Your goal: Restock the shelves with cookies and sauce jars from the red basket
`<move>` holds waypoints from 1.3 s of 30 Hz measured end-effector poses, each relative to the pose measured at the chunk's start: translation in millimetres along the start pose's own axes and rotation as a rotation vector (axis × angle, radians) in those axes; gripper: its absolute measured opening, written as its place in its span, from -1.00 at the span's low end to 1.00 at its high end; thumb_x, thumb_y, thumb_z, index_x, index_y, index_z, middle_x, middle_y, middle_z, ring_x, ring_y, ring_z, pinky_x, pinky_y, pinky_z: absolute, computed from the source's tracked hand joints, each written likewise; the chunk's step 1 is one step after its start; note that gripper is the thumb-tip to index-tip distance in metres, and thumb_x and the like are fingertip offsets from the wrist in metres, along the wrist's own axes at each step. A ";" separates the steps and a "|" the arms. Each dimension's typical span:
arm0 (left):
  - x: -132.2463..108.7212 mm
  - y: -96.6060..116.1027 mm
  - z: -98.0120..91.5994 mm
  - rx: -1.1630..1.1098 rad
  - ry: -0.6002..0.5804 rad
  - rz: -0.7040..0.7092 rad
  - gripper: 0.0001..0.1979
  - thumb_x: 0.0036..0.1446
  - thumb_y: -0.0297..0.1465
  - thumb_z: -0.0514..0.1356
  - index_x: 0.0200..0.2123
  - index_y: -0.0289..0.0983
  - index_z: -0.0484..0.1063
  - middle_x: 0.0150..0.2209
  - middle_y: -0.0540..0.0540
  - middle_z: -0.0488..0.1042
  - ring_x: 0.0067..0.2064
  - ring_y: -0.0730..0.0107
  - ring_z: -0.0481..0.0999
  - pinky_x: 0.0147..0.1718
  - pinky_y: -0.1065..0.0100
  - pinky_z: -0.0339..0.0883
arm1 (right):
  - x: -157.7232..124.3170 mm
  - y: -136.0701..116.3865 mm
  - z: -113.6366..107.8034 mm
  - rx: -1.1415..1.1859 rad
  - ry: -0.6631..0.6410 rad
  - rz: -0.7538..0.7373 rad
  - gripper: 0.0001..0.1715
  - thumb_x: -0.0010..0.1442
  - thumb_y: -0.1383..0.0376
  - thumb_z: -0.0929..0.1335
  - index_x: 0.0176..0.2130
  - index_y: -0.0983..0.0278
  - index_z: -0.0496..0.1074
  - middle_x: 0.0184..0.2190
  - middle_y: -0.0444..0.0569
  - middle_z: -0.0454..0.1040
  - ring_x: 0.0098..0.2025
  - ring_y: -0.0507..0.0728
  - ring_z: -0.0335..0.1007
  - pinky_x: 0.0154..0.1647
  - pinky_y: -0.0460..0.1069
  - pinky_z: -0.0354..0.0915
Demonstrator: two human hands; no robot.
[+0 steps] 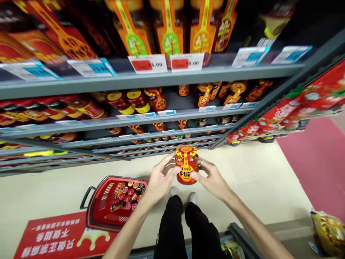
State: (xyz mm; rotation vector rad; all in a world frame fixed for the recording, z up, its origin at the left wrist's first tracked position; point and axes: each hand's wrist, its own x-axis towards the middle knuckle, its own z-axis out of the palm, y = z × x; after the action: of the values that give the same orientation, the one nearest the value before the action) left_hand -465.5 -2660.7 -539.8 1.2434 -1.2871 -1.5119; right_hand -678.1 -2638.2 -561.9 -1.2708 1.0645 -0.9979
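Note:
A jar of sauce with a red and yellow label and a patterned lid is held upright in front of me, its label facing me. My left hand grips its left side, thumb on the front of the label. From the right, my right hand holds it the same way, a ring showing on one finger. Below and left, a red shopping basket stands on the floor with several lidded jars gathered inside it.
Ahead, a grey shelf edge carries price tags, with bottles and jars on several levels. Red packets hang along the right side. A red floor sign lies by the basket. A yellow bag is at lower right.

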 end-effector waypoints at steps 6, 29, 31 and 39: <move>35.7 -18.6 -0.3 0.111 0.066 0.125 -0.46 0.28 -0.21 0.37 0.29 -0.13 0.47 0.27 -0.19 0.50 0.14 0.18 0.60 0.14 0.20 0.52 | 42.5 23.4 -15.4 0.065 0.012 0.008 -0.15 0.23 0.06 0.54 0.38 0.11 0.26 0.21 0.03 0.52 0.14 0.21 0.51 0.11 0.11 0.48; 175.8 77.3 -92.9 0.843 0.190 0.680 -0.34 0.16 0.19 0.27 0.18 -0.06 0.43 0.35 -0.07 0.37 0.40 -0.04 0.15 0.50 -0.21 -0.14 | 170.3 -35.6 -35.6 -0.350 0.093 -0.407 0.06 0.21 -0.27 0.45 0.48 -0.09 0.05 0.40 0.02 0.33 0.39 0.38 0.34 0.35 0.31 0.41; 185.1 83.2 -93.8 0.912 0.179 0.668 -0.33 0.16 0.18 0.26 0.19 -0.08 0.42 0.35 -0.10 0.35 0.38 -0.07 0.14 0.47 -0.25 -0.13 | 184.6 -41.3 -37.3 -0.439 0.095 -0.461 0.04 0.27 -0.26 0.40 0.50 -0.12 -0.04 0.43 0.01 0.28 0.43 0.36 0.28 0.39 0.30 0.38; 200.0 101.9 -74.6 1.000 0.291 0.573 -0.47 0.11 0.13 0.27 0.04 0.01 0.57 0.14 -0.22 0.50 0.37 -0.32 0.15 0.43 -0.23 -0.14 | 213.6 -33.3 -42.0 -0.716 0.110 -0.563 0.05 0.34 -0.16 0.37 0.55 -0.19 -0.23 0.51 -0.15 0.12 0.59 0.29 -0.12 0.58 0.39 0.04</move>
State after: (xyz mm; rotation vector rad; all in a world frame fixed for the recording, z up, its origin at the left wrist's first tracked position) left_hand -440.0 -2887.6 -478.0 1.3996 -2.0436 -0.2159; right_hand -669.9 -2857.2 -540.5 -2.2056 1.2302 -1.1491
